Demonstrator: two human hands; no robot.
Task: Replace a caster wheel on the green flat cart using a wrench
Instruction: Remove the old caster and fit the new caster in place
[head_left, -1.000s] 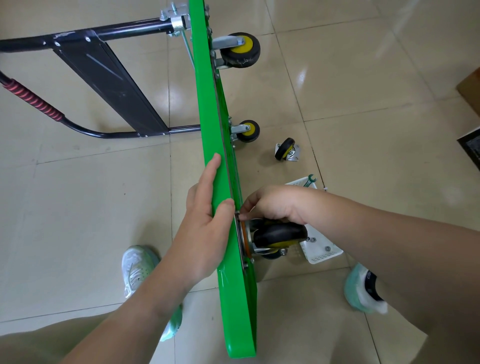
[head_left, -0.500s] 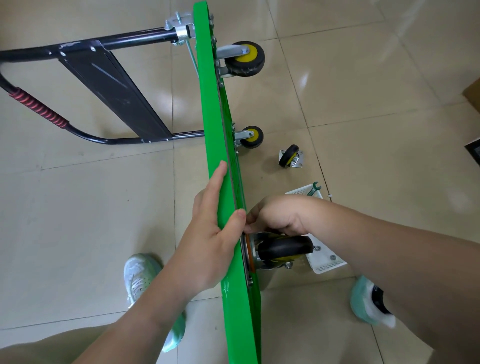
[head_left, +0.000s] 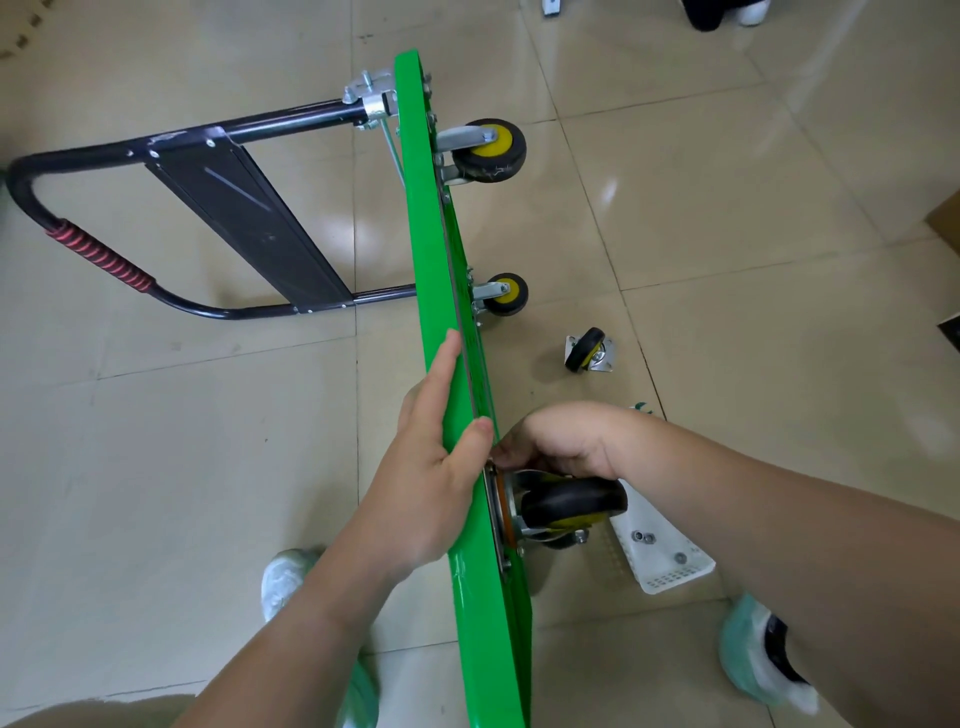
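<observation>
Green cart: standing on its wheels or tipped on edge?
Tipped on edge. The green cart has its deck vertical, a mounted caster sticks out sideways, and the left hand grips the top edge.

One head-worn wide-angle view looks steeply down, close over the cart (head_left: 436, 291) standing on edge on the floor (head_left: 182, 467).

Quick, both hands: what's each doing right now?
Left hand: closed, gripping the green metal cart deck edge.
Right hand: fingers curled by the black rubber caster wheel; hold cannot be told.
</observation>
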